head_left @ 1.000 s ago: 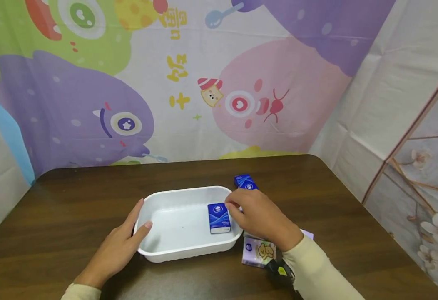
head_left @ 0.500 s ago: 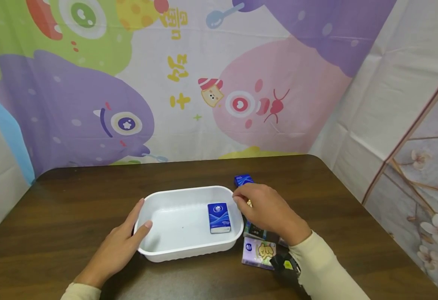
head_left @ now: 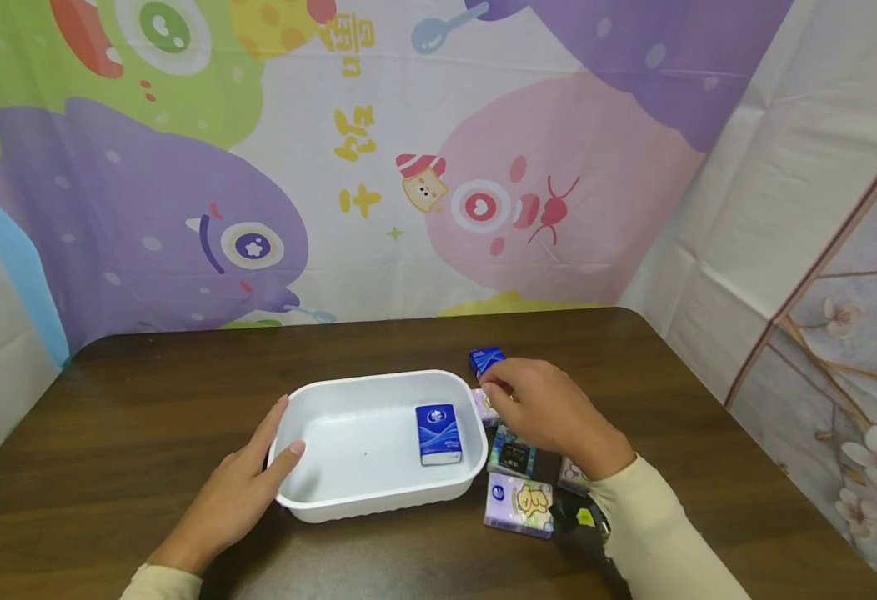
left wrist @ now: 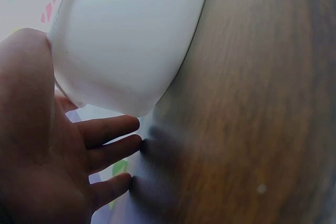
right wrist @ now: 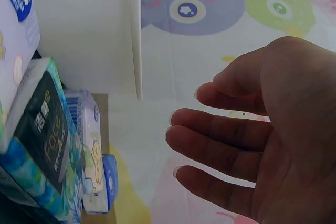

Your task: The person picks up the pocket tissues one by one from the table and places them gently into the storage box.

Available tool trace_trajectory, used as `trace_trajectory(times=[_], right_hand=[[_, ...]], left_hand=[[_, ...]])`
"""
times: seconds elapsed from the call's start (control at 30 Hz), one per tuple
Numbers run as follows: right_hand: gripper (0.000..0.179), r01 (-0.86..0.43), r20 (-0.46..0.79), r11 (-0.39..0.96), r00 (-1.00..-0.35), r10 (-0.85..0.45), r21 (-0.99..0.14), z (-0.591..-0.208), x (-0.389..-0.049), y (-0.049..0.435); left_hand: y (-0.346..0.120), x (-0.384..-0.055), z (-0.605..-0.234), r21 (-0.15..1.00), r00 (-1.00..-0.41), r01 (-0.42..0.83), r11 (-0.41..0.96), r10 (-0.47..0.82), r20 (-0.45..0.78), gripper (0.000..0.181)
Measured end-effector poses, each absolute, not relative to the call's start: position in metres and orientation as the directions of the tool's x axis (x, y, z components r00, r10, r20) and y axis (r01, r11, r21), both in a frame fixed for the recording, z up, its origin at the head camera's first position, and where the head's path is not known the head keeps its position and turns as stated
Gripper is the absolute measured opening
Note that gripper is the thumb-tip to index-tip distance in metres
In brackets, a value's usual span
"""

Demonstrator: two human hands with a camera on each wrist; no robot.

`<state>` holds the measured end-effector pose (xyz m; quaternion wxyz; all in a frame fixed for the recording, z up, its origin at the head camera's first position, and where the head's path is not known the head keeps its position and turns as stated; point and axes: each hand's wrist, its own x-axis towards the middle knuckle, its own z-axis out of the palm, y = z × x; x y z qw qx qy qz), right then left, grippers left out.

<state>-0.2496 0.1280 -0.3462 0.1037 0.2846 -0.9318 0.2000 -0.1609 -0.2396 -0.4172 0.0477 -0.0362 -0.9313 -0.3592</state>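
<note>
A white plastic tray (head_left: 378,502) stands on the table with a blue tissue pack (head_left: 438,435) lying inside at its right end. My left hand (head_left: 232,492) holds the tray's left end, thumb over the rim; in the left wrist view its other fingers (left wrist: 113,129) spread along the outer wall. Past the right rim, my right hand (head_left: 551,408) hovers above more tissue packs. Its fingers are loosely bent, and the right wrist view shows nothing in them. Beneath and around it lie a dark green pack (head_left: 512,454), a purple pack (head_left: 486,408) and a blue pack (head_left: 486,360).
A purple pack with a bear print (head_left: 519,504) lies at the tray's front right corner. Another pack (head_left: 573,475) shows partly beside the right wrist. The brown table (head_left: 183,392) meets a cartoon-printed cloth (head_left: 378,275) at the back.
My right hand has moved right, from over the tray's right rim to above the packs, uncovering the dark green and purple packs. The left hand and the tray have stayed put.
</note>
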Motion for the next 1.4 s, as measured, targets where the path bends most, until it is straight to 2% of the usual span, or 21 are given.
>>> trace_trajectory(times=[0.37, 1.03, 1.4], right_hand=[[0.016, -0.555, 0.271, 0.769, -0.830, -0.488, -0.318, -0.344, -0.253, 0.136], [0.027, -0.450, 0.104, 0.837, -0.892, -0.440, -0.312, -0.348, -0.261, 0.145], [0.030, -0.444, 0.071, 0.847, -0.894, -0.443, -0.294, -0.353, -0.266, 0.149]], left_hand=[[-0.240, -0.161, -0.417, 0.669, -0.994, 0.096, 0.737, 0.034, 0.105, 0.072], [-0.241, -0.161, -0.416, 0.669, -0.995, 0.087, 0.739, 0.036, 0.090, 0.072], [-0.240, -0.161, -0.414, 0.664, -0.996, 0.082, 0.743, 0.038, 0.081, 0.072]])
